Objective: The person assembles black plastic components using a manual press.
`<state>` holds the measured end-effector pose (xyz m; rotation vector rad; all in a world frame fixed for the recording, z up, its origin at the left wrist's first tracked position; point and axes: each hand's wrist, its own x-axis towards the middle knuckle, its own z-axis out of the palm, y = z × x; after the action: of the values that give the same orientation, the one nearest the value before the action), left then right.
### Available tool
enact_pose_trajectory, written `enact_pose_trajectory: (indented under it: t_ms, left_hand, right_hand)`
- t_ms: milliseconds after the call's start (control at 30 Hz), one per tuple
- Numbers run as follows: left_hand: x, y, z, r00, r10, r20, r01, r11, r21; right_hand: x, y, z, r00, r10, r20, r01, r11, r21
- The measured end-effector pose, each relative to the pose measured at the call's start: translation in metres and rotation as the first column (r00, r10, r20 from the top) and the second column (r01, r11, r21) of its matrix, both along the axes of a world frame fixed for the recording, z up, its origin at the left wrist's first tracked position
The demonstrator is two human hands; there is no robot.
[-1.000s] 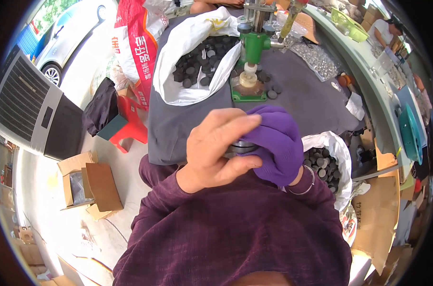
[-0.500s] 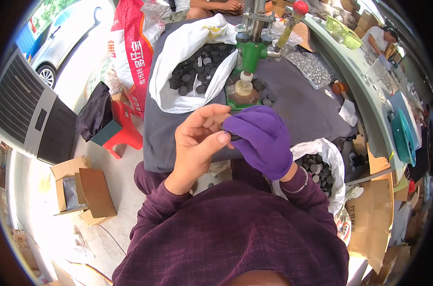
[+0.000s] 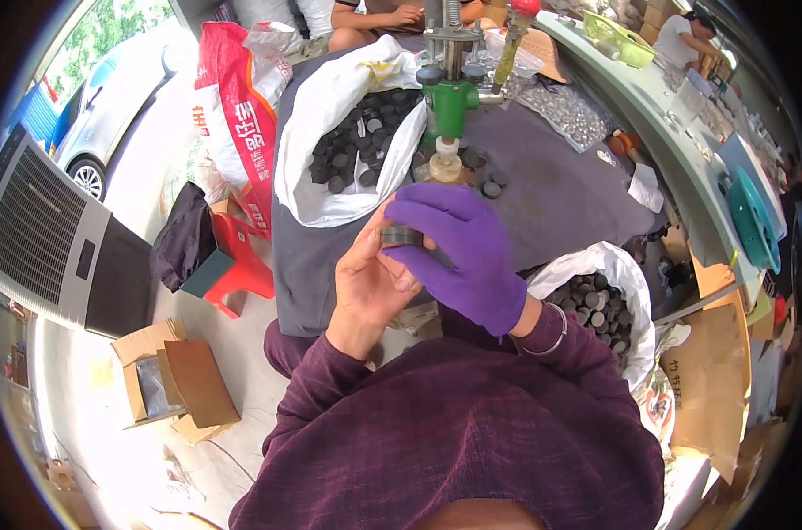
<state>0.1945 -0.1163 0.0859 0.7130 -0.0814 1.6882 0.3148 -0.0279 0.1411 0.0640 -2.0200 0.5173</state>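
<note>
A round dark disc (image 3: 401, 235) is held edge-on in front of me, between my two hands. My right hand (image 3: 461, 252), in a purple glove, pinches it with thumb and fingers. My bare left hand (image 3: 366, 281) is curled against the disc's left end, its fingertips partly hidden behind disc and glove. Just beyond the hands stands a green hand press (image 3: 455, 108) with a pale round die (image 3: 445, 165) under its ram. Several loose black discs (image 3: 491, 188) lie beside its base. To its left, a white bag (image 3: 299, 190) holds many black discs (image 3: 339, 152).
Another white bag (image 3: 638, 265) of dark discs is at my right. A clear bag of shiny small parts (image 3: 564, 115) lies on the grey cloth (image 3: 560, 208). On the left are a red stool (image 3: 242, 274), an open carton (image 3: 198, 380) and a cooler (image 3: 43, 230). Other people sit farther off.
The disc has turned so its edge shows more plainly between the hands. Both hands have shifted; the gloved right hand has moved left and its fingers reach over the disc. The whole view has swung slightly.
</note>
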Motion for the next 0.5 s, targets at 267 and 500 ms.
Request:
enact_pose_trajectory:
  t_ms: [267,500]
  left_hand:
    - [0.007,-0.003,0.012,0.887,0.381,-0.261,-0.442,0.864,-0.24]
    - [0.007,-0.003,0.008,0.781,0.497,-0.379,-0.599,0.767,-0.229]
  right_hand:
    - [-0.005,0.008,-0.011,0.991,-0.131,0.024,0.124,0.973,0.192]
    - [-0.004,0.01,-0.007,0.991,-0.125,0.045,0.113,0.972,0.208]
